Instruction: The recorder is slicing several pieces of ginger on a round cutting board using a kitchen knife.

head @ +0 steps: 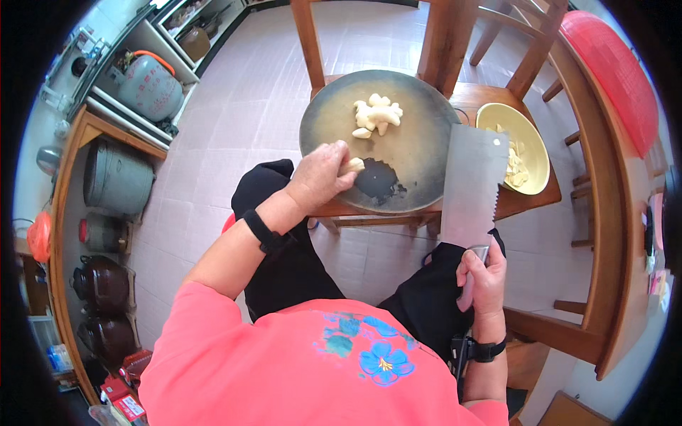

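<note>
My left hand (322, 171) grips a pale peeled piece of what looks like ginger root (352, 166) at the near left of a round cutting board (331, 120). A dark wet patch (378, 180) lies on the board just right of that piece. Farther back on the board is a small pile of peeled ginger-like pieces (378, 114). In my right hand (484, 277), the handle of a broad cleaver (469, 183) is held low. Its blade points away from me past the board's right edge and partly covers a yellow bowl (539, 157) containing pale slices (517, 169).
Board and bowl rest on wooden chair seats (546, 198). To the right stands a wooden table (613, 213) with a red mesh cover (613, 80). Along the left are a gas cylinder (152, 88), a lidded metal pot (118, 178) and brown jars (106, 285).
</note>
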{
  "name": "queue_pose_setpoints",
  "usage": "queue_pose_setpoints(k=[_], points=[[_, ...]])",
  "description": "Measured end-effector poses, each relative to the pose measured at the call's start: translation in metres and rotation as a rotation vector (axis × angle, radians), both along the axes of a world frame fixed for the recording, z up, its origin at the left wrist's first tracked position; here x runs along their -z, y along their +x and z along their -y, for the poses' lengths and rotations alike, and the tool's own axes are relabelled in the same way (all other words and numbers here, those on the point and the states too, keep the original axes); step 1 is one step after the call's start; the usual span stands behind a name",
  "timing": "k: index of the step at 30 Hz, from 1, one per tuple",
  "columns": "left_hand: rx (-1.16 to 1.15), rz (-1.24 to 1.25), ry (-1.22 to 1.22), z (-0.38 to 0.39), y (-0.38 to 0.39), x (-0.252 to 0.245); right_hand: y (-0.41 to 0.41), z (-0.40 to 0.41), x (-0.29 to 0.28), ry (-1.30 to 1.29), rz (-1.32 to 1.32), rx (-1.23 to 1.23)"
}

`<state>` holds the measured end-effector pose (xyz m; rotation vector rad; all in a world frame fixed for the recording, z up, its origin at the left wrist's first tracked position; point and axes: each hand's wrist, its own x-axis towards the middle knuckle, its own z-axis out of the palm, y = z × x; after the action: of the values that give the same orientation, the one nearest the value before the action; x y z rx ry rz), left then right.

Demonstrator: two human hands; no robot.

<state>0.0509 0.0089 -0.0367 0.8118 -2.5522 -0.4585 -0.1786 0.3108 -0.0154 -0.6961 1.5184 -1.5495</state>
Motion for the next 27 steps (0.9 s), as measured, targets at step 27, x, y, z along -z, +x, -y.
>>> queue_pose_setpoints(k=[27], points=[[-0.04, -0.443, 0.401, -0.05, -0.008, 0.033, 0.084, 0.071, -0.05, 0.486, -0.559, -0.34]])
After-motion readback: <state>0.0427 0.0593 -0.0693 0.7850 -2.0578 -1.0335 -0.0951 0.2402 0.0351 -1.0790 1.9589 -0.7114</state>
